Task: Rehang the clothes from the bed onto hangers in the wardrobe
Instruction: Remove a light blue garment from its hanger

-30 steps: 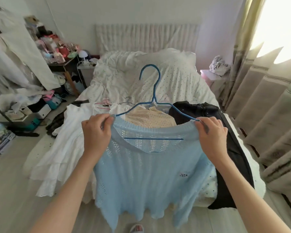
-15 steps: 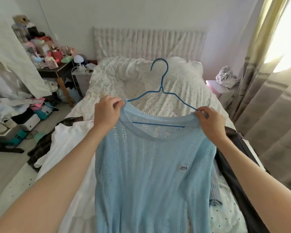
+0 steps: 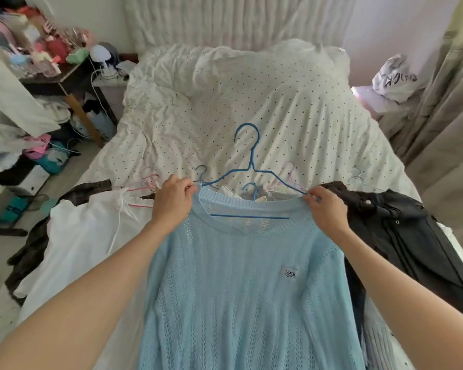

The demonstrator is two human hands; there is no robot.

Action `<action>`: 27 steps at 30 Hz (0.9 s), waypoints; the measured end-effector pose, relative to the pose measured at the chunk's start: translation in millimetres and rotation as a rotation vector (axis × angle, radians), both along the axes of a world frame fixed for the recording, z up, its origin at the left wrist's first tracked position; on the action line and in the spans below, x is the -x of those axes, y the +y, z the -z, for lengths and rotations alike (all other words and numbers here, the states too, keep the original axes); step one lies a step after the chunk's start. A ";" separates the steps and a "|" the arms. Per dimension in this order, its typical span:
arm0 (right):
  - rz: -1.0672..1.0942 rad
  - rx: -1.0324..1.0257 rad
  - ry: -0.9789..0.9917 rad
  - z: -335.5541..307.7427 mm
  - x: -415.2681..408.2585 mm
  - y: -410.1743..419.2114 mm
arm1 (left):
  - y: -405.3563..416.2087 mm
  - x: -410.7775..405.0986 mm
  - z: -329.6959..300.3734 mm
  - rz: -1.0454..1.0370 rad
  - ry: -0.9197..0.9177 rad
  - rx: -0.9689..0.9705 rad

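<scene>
The left hand (image 3: 173,200) is pinching the left shoulder of the light blue sweater (image 3: 247,284) together with the left arm of the blue hanger (image 3: 249,172). The right hand (image 3: 325,210) is pinching the right shoulder and the hanger's right tip in the same way. The hanger's bottom bar is showing through the open neckline, so the hanger is sitting inside the sweater and the hook is standing upright at 12 o'clock.

Compared with a second ago, the hands are holding the sweater lower and nearer the body, and the view is tilting down over the bed (image 3: 251,102). The neckline is now lying more evenly across both hanger arms. In judgement, the fitting step is nearly complete and the sweater is ready for carrying to the wardrobe, which is not in view.

Outward from the hands, a white garment (image 3: 91,241) is lying on the bed at 9 o'clock and a black garment (image 3: 401,236) at 3 o'clock. Several spare hangers, pink and possibly pale blue, are lying just beyond the sweater; blur makes their count uncertain. A cluttered bench (image 3: 64,76) is standing at 10 o'clock.
</scene>
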State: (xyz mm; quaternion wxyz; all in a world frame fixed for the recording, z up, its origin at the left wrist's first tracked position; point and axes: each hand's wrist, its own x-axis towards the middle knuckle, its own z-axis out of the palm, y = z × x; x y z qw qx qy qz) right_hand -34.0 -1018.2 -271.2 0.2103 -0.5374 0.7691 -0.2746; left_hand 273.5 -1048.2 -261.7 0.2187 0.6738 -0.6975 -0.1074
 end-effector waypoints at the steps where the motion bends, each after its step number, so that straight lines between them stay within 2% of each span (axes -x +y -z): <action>1: -0.003 -0.026 -0.011 16.2 1.2 -14.2 | -12.8 1.7 14.2 -0.007 -0.025 -0.014; 6: 0.037 -0.167 -0.074 102.9 14.3 -70.6 | -72.5 16.3 88.4 -0.002 -0.176 -0.134; 15: 0.067 -0.355 -0.089 207.3 32.7 -120.0 | -121.3 36.5 196.5 0.025 -0.276 -0.366; 18: 0.029 -0.394 -0.046 221.9 28.2 -120.5 | -122.5 35.1 210.1 0.004 -0.300 -0.416; 21: -0.085 -0.465 0.018 225.6 27.0 -114.7 | -119.2 36.3 212.5 0.012 -0.237 -0.524; 24: -0.189 -0.466 0.062 220.1 28.5 -103.1 | -106.8 39.4 203.1 0.081 -0.241 -0.583; 27: -0.307 -0.442 0.196 202.3 24.7 -79.0 | -74.6 50.4 184.5 0.091 -0.150 -0.579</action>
